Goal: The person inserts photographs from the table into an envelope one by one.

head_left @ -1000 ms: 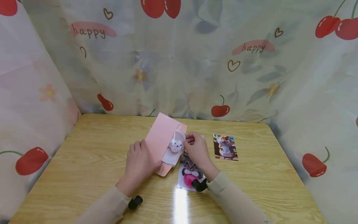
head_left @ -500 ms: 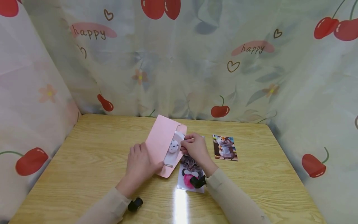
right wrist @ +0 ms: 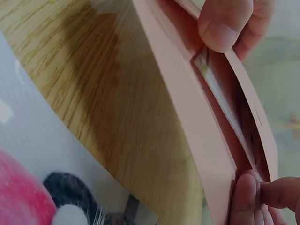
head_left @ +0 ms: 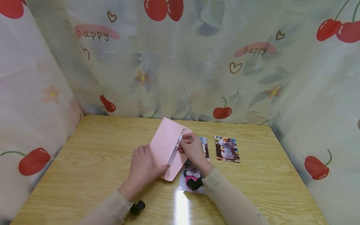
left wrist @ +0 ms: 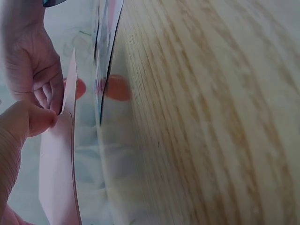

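A pink envelope (head_left: pixel 166 137) is tilted over the table, its mouth facing right. My left hand (head_left: pixel 144 165) grips its lower left part, with the thumb (right wrist: pixel 220 33) pressed at the mouth in the right wrist view. Inside the mouth sits a glossy photo card (right wrist: pixel 225 101); only a narrow pale strip of it shows. At the upper end of that strip my right hand (head_left: pixel 194 151) pinches the card's edge, fingers curled close to the flap. Partly under the right hand lies a photo of a cat with a pink ball (head_left: pixel 183 185).
Further right, a smaller photo of a cartoon-like animal (head_left: pixel 227 149) lies flat. The wooden table (head_left: pixel 92 156) ends at a curtain (head_left: pixel 174 78) with cherry prints behind and on both sides. Wrist cameras stick out below both sleeves.
The photo card has slid left, deeper into the envelope, so its white animal picture no longer shows. My right hand has followed it left, and the envelope has shifted slightly toward me.
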`<state>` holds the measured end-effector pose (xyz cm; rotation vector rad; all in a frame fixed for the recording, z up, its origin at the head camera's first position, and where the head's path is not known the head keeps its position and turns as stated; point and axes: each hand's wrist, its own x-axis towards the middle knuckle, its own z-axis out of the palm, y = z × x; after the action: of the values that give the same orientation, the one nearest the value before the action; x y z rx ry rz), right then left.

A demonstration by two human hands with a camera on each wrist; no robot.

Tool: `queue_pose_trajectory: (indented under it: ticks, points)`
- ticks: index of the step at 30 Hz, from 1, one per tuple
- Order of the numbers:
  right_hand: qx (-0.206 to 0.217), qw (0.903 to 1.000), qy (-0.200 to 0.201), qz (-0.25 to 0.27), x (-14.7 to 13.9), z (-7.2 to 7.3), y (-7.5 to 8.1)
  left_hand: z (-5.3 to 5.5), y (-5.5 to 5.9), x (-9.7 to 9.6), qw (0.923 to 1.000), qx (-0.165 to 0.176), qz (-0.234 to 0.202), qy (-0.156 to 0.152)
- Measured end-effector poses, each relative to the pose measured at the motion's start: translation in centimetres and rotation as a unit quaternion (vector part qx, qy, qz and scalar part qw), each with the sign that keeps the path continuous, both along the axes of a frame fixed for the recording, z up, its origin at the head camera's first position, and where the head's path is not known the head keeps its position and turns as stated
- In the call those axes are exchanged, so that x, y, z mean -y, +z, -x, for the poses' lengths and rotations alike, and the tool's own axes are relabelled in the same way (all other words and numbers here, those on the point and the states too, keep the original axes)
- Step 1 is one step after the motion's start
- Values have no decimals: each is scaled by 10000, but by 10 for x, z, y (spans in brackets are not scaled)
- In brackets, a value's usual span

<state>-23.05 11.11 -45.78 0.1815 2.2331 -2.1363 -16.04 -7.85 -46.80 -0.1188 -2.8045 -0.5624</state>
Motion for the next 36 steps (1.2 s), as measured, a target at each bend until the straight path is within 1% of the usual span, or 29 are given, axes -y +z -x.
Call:
queue_pose_trajectory:
  ticks: [3,6,9,13,16,20,23,25,28,31,36]
  points:
    - [-6,10000,-14,41,0,1,0,-1,0,-1,10000,-53,-53,16]
    - [49,9999,82,125,1,1,-1,0,0,-2,9999,-73,-98,11]
    - [133,9996,166,196,2,2,-2,1,0,-3,9999,-29,-103,16]
    - [144,9994,255,211,1,2,-2,2,-1,-3,9999,82,-66,43]
    - [150,9993,344,23,-3,0,0,3,-2,-1,9998,185,-21,84]
    - [128,9982,398,-435,-11,-4,6,5,-3,2,9993,301,134,177]
    - [57,9973,419,-595,-20,-6,8,7,-4,5,9985,405,273,249]
    - [-3,9974,424,-575,-27,-6,8,8,-5,7,9980,462,330,272]
    - [-95,9975,428,-546,-38,-7,10,9,-5,11,9978,457,389,292]
    - [-164,9974,442,-546,-48,-8,12,9,-5,14,9981,361,390,297]
    - [-182,9946,526,-875,-68,-10,11,8,-6,17,9986,312,320,266]
